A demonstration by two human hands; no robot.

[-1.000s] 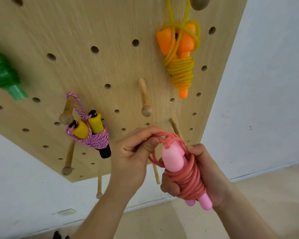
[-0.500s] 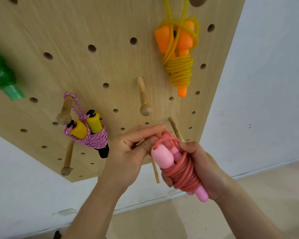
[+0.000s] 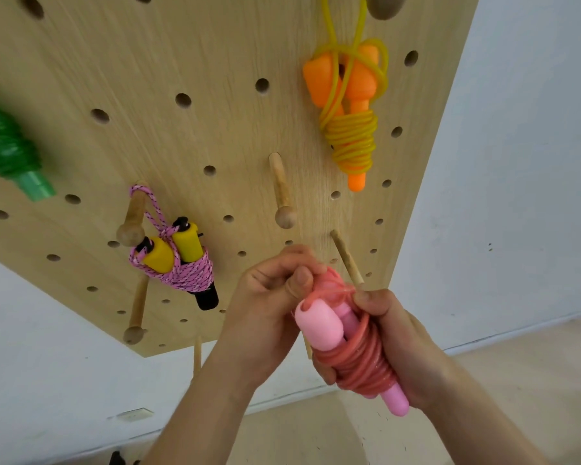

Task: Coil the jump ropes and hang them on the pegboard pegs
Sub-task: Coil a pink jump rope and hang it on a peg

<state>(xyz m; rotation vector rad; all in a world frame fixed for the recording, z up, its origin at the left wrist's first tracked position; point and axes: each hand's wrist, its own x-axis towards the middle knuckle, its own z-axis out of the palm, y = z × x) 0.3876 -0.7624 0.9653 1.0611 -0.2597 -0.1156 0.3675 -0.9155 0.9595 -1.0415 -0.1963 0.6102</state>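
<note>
Pink rope bundle (image 3: 353,360) lower, loop (image 3: 332,290) seemingly tighter.

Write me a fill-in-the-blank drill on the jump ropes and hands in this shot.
The right hand grips a coiled coral rope with ____ handles.
The left hand pinches a loop at that coil's ____ end.
The yellow rope hanging on the pegboard has ____ handles.
The braided pink rope has ____ grips with black ends.
Missing words: pink; top; orange; yellow.
</note>
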